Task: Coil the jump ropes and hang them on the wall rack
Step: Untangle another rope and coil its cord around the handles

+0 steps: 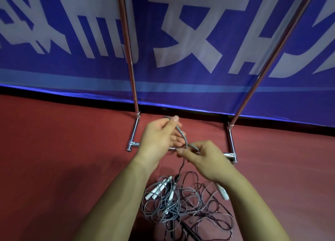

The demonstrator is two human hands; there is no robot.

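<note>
Both hands are pinched on the grey jump rope (183,134) — my left hand (157,139) holds the top of a loop between thumb and fingers, and my right hand (206,159) nips the strand lower down. Its tail drops to the tangled pile of ropes (181,206) on the red floor (63,150), before the chrome rack (133,88). I'd make even loops and draw slack gently — a snag would likely drag the pile.
</note>
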